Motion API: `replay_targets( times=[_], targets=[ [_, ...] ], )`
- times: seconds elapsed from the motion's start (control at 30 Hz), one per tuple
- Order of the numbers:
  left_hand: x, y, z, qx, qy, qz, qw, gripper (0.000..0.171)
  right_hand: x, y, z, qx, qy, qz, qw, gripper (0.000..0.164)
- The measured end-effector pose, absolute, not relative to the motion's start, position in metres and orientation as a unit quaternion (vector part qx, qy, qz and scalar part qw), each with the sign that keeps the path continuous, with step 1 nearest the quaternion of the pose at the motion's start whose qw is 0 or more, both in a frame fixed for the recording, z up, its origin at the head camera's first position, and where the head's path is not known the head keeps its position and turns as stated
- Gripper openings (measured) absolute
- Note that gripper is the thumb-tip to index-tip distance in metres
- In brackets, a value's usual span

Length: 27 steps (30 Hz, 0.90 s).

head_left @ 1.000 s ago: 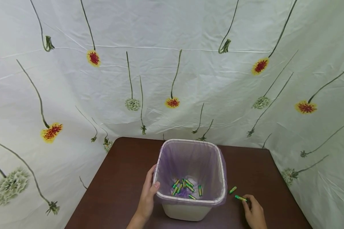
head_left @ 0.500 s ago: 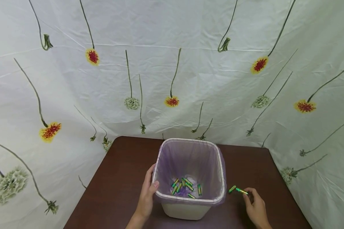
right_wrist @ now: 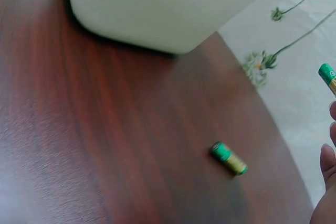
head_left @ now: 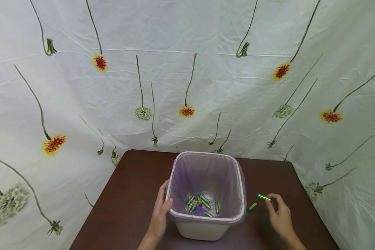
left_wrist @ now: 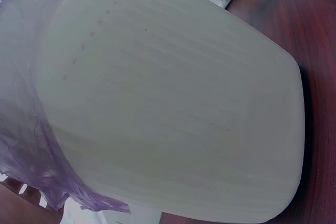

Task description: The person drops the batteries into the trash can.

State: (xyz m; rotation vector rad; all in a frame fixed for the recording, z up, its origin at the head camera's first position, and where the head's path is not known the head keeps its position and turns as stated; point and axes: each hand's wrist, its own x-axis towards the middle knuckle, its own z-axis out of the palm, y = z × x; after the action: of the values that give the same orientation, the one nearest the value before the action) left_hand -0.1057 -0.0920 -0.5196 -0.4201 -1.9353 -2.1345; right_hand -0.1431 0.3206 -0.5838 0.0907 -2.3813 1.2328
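Observation:
A white trash bin [head_left: 203,231] with a thin purple bag liner [head_left: 206,173] over its rim stands on the table. My left hand [head_left: 158,217] grips its left side, thumb over the rim and fingers along the outer wall. Several green-and-gold batteries [head_left: 217,207] lie at the bottom of the bin. To the right of the bin, my right hand [head_left: 280,215] pinches a battery [head_left: 262,197] by one end, thumb against fingers; its green end also shows in the right wrist view. One more battery [right_wrist: 229,158] lies on the table between the bin and that hand.
The dark brown wooden table [head_left: 137,180] runs back to a white cloth [head_left: 175,86] printed with flowers, which hangs behind and along both sides. In the left wrist view the bin's pale wall [left_wrist: 173,108] fills most of the picture.
My right hand has lifted its battery from beside the loose one, moving it away from me and slightly right, above the table. The left hand and the bin have stayed in place.

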Motion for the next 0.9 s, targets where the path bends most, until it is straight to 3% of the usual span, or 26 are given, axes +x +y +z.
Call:
replay_targets(
  times=[0.5,0.9],
  targets=[
    [-0.105,-0.093,-0.518,-0.144,-0.661,-0.727,0.121,0.059,-0.158,0.313,-0.533,0.08,-0.846,0.454,0.266,0.018],
    [-0.105,-0.086,-0.518,-0.143,-0.648,-0.735,0.142,0.059,-0.151,0.276,-0.456,0.124,-0.818,0.48,0.291,0.017]
  ],
)
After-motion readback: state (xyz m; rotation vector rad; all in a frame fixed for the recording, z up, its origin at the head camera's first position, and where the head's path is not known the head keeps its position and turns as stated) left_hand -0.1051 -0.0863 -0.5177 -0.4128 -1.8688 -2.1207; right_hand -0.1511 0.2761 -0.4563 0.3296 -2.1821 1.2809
